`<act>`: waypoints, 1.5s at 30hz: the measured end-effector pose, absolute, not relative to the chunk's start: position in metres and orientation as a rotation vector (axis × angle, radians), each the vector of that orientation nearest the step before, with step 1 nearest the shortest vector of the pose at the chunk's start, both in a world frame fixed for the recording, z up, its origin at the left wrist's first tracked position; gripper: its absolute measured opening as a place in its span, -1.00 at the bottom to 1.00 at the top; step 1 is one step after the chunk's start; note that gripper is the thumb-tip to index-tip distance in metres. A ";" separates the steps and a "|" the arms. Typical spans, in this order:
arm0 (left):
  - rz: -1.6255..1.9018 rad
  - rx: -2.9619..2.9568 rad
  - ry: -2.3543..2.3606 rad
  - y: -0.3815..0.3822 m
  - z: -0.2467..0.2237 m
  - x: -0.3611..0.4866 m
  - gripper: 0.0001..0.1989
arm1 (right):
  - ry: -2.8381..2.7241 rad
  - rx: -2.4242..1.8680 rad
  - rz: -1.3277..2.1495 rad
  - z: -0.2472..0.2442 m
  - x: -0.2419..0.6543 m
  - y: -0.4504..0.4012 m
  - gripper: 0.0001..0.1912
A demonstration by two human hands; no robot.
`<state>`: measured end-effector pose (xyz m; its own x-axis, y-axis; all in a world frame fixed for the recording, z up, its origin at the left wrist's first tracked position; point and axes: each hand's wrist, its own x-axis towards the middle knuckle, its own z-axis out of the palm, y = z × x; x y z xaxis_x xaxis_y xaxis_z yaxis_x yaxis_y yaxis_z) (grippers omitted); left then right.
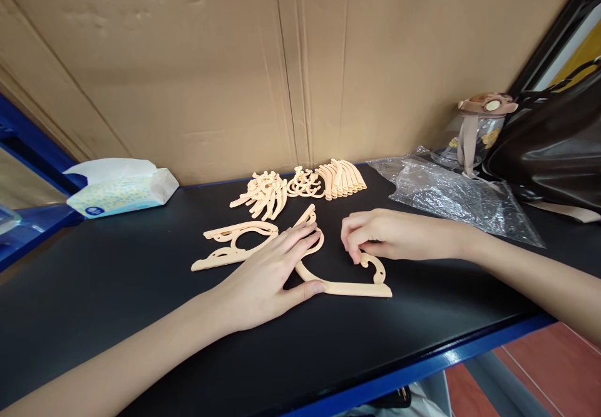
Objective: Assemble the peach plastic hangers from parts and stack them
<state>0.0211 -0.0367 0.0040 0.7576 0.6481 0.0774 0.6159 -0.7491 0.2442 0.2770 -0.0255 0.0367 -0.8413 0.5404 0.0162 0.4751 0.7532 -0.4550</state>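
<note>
My left hand (277, 273) rests flat on a beige plastic folding hanger (357, 288), fingers stretched over its upper arm and thumb on the lower one. Part of that hanger is hidden beneath the palm. My right hand (375, 235) is closed, its fingertips pinching the end of a small curved hanger piece (381, 272) at the lower arm. How the piece meets the arm cannot be made out fully. Left of my left hand lies another folded hanger (218, 260).
Behind my hands are loose hanger arms (265, 195), a heap of hooks (304, 182) and a neat row of arms (342, 179). A tissue pack (124, 191) lies left. At right are a crumpled clear bag (446, 185), a bottle (486, 129) and a dark bag (554, 135).
</note>
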 end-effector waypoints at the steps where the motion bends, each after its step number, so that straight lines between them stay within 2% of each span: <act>1: 0.234 2.749 1.002 -0.037 0.004 0.021 -0.35 | -2.791 -0.797 0.683 0.036 0.276 -0.026 -0.77; 4: 0.255 2.748 1.007 -0.036 0.002 0.021 -0.33 | -2.756 -0.810 0.544 0.034 0.275 -0.027 -0.82; 8: 0.267 2.746 1.021 -0.036 0.002 0.021 -0.34 | -2.699 -1.093 -0.073 0.030 0.276 -0.026 -0.85; 11: 0.238 2.749 1.031 -0.037 0.004 0.022 -0.34 | -2.702 -1.143 -0.400 0.029 0.275 -0.028 -0.77; 15: 0.243 2.754 1.050 -0.038 0.004 0.022 -0.31 | -2.824 -0.931 -0.266 0.027 0.268 -0.035 -0.73; 21: 0.303 2.763 1.053 -0.037 0.001 0.020 -0.27 | -2.761 -0.633 0.353 0.021 0.258 -0.043 -0.76; 24: 0.318 2.778 1.054 -0.037 0.001 0.020 -0.27 | -2.722 -0.610 0.513 0.020 0.256 -0.044 -0.77; 27: 0.340 2.827 1.090 -0.037 0.000 0.021 -0.24 | -2.734 -0.657 0.351 0.020 0.256 -0.043 -0.77; 29: 0.374 2.878 1.145 -0.036 0.000 0.022 -0.15 | -2.758 -0.678 0.185 0.020 0.257 -0.041 -0.69; 32: 0.426 2.951 1.214 -0.035 0.000 0.022 -0.04 | -2.793 -0.641 0.143 0.020 0.257 -0.041 -0.60; 36: 0.442 2.987 1.246 -0.035 0.000 0.023 -0.03 | -2.814 -0.596 0.213 0.020 0.257 -0.042 -0.78; 41: 0.424 2.939 1.250 -0.035 0.001 0.022 -0.11 | -2.814 -0.616 0.169 0.020 0.257 -0.039 -0.78; 45: 0.449 2.959 1.146 -0.035 0.002 0.020 -0.43 | -2.765 -0.760 -0.087 0.017 0.261 -0.032 -0.85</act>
<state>0.0195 -0.0347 0.0018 0.7051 0.6510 0.2809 0.6687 -0.7424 0.0419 0.2606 -0.0325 0.0172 -0.8251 0.4932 0.2756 0.5096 0.8603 -0.0140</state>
